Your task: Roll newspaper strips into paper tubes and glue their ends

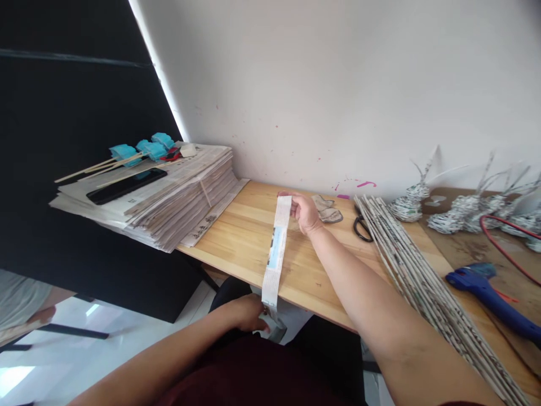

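Observation:
A long, narrow newspaper strip (276, 248) with a printed picture stretches over the table's front edge, between my two hands. My right hand (305, 213) pinches its far end above the wooden tabletop. Lower down, my left hand (250, 313) is closed on the near part of the strip, just off the table edge by my lap. The near end hangs below that hand and is partly hidden.
A thick newspaper stack (198, 194) on the left bears a phone (127, 185), wooden sticks and blue bundles (156, 148). Rolled paper sticks (406, 254), scissors (362, 230), gloves (326, 208), a blue glue gun (492, 293) and woven paper pieces (450, 219) lie right.

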The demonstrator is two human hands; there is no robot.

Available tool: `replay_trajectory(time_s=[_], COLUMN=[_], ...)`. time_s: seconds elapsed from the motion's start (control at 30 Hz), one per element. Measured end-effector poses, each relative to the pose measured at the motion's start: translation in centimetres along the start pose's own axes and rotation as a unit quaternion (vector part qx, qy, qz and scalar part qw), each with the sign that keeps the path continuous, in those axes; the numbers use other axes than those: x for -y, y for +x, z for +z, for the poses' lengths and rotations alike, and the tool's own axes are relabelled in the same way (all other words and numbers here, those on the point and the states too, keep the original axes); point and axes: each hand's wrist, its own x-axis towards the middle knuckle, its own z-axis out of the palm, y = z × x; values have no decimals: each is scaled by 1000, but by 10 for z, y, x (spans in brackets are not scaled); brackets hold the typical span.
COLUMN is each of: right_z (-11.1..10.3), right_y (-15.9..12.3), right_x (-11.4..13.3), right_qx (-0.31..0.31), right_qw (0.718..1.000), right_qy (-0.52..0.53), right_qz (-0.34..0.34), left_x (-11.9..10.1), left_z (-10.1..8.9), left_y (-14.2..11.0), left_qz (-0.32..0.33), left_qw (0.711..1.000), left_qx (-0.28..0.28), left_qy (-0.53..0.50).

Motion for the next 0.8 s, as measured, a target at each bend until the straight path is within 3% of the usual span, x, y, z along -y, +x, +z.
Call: replay_trajectory(time_s=[0.07,0.17,0.2,0.27,0.33,0.43,0.53,0.6,0.7,0.8], right_z=[1,3,5,9,15,25,33,37,41,44], right_y=[0,0,-1,-3,-7,-15,-23,-27,-33,-34], right_x=[0,1,2,6,11,17,15,11,2,-2], right_qx=[-23,-42,-38,-21,7,52,106,153,203,239], right_qw=[1000,999,999,999,1000,996,978,958,927,905], right_qy=[-7,-29,-29,-24,-25,-66,-157,-213,-288,-336], right_qz=[1,-2,-4,-6,-8,-29,-82,-114,-132,-106], left_x=[-21,-58,-68,-81,-82,-72,-63,-64,-72,-75], left_z=[-24,-73,-89,-116,-134,-146,-150,-152,-156,-160], left_y=[-18,-50,-58,-66,-61,-36,-8,5,18,30], left_qz=[-25,-15,6,67,102,85,43,52,76,71], left_qw=[997,980,974,966,933,877,831,811,792,755], left_qx=[35,174,167,51,-81,-211,-181,-183,-248,-329], left_qy=[70,-95,-155,-245,-335,-424,-524,-553,-552,-563])
